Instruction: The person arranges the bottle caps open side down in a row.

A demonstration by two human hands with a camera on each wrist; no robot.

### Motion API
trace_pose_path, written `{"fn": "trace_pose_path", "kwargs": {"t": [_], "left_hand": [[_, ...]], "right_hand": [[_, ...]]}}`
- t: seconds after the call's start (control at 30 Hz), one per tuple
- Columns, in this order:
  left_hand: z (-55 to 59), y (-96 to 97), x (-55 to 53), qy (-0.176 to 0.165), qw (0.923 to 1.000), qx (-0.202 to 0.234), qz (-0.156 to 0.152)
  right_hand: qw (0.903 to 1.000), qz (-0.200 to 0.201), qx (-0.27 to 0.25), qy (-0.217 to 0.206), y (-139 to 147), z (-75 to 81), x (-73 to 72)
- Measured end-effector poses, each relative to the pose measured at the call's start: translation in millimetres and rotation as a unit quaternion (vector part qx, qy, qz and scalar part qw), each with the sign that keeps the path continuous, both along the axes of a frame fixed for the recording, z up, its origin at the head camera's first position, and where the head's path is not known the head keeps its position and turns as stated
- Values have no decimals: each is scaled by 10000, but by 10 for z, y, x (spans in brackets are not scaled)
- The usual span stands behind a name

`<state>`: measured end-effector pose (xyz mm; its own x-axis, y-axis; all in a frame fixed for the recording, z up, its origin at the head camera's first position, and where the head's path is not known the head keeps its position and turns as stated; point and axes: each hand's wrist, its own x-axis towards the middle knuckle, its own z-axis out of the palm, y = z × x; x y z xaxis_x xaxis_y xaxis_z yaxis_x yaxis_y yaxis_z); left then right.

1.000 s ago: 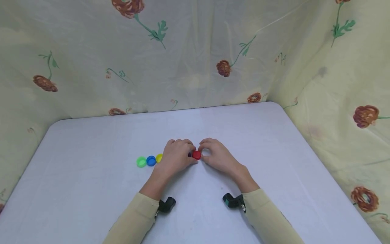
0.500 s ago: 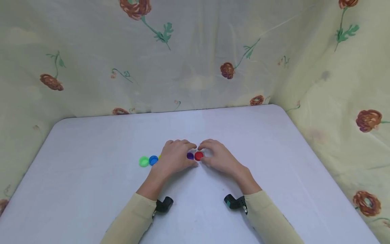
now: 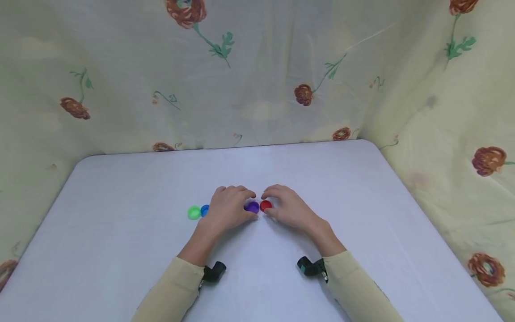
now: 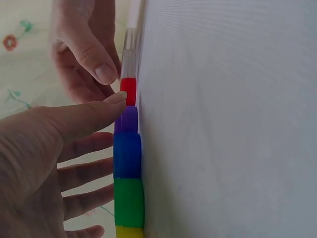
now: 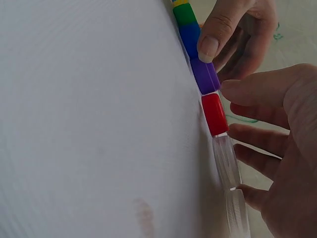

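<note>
A row of plastic bottle caps lies on the white table. Over it arches my left hand [image 3: 227,205], thumb and fingers spread apart around the purple cap [image 3: 252,207]. My right hand [image 3: 290,208] curves about the red cap [image 3: 265,205], which sits beside the purple one; its thumb tip overlaps the purple cap's edge in the right wrist view. Two clear caps, the nearer one [image 5: 226,161] past the red, continue the row, hidden by my right hand in the head view. Dark blue [image 4: 127,156] and green [image 4: 129,203] caps stand under my left hand.
A light green cap [image 3: 194,212] and a blue cap [image 3: 204,210] show left of my left hand. A yellow cap [image 4: 130,232] is partly in view at the left wrist view's bottom edge. Flowered cloth [image 3: 257,89] hangs behind the table [image 3: 141,259].
My left hand has shifted left along the row, uncovering the purple cap and covering the yellow one. The right fingers have spread around the red cap. The head view has shifted slightly.
</note>
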<state>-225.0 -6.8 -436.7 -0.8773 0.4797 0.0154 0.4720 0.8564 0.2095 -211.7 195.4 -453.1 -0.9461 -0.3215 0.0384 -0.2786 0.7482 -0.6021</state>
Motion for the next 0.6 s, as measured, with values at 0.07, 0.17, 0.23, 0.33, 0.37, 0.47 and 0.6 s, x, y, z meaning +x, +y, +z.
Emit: {"fn": "trace_pose_path", "kwargs": {"t": [0.07, 0.17, 0.23, 0.33, 0.37, 0.47, 0.6], "left_hand": [[4, -24, 5, 4, 10000, 20, 25], [15, -50, 6, -2, 10000, 75, 61], [16, -63, 5, -14, 9999, 105, 81], [16, -86, 7, -26, 9999, 116, 99], [14, -95, 9, -27, 9999, 130, 97], [-1, -121, 15, 20, 9998, 172, 59], [-31, -136, 20, 92, 9996, 262, 5]], "right_hand": [[10000, -8, -34, -8, -10, -14, -1], [10000, -4, -95, 25, -28, -37, -6], [9999, 30, -122, 94, -47, -48, -9], [9997, 108, -100, 192, -88, -50, -16], [9997, 121, -79, 211, -104, -48, -19], [9996, 139, -11, 247, -150, -40, -26], [9996, 121, -40, 269, -199, -42, -21]]}}
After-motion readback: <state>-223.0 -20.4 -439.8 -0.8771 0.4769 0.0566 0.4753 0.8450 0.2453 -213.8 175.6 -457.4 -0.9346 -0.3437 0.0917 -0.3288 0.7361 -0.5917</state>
